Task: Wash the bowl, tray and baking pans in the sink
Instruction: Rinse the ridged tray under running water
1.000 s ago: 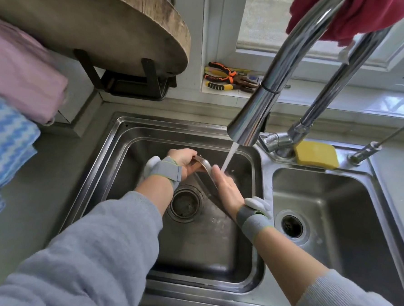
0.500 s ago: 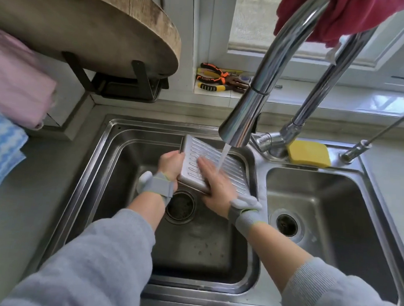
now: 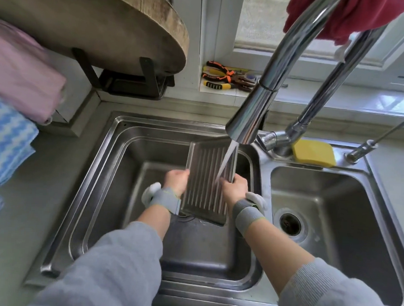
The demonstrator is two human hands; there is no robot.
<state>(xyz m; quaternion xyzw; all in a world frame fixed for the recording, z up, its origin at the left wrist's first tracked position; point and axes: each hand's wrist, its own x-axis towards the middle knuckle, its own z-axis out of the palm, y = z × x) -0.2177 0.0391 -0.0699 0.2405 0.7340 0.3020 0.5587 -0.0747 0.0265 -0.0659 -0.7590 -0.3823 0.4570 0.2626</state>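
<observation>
Your left hand (image 3: pixel 177 180) grips the left long edge of the ribbed metal tray (image 3: pixel 208 181), fingers curled round the rim, thumb side toward you. The tray lies directly to the right of that hand, touching it, held above the floor of the left sink basin (image 3: pixel 113 194).

Long axis of the tray: runs away from you, near short edge low and close to your wrists, far short edge raised toward the back of the basin. Ribs run along the same axis. The tray is tilted, ribbed face up toward the camera.

Water stream (image 3: pixel 226 163) from the faucet spout (image 3: pixel 250 118) lands on the right part of the ribbed face, just ahead of your right hand.

Your right hand (image 3: pixel 235 186) holds the right long edge, opposite the left hand; fingers curl onto the tray, fingertip detail hidden by water and blur. The tray lies directly to its left, touching.

Judgement: both hands sit equally near, at the near half of the long edges. Any turn to rinse the far end or the back pivots about that long axis between your two grips. The wet rim may slip.
</observation>
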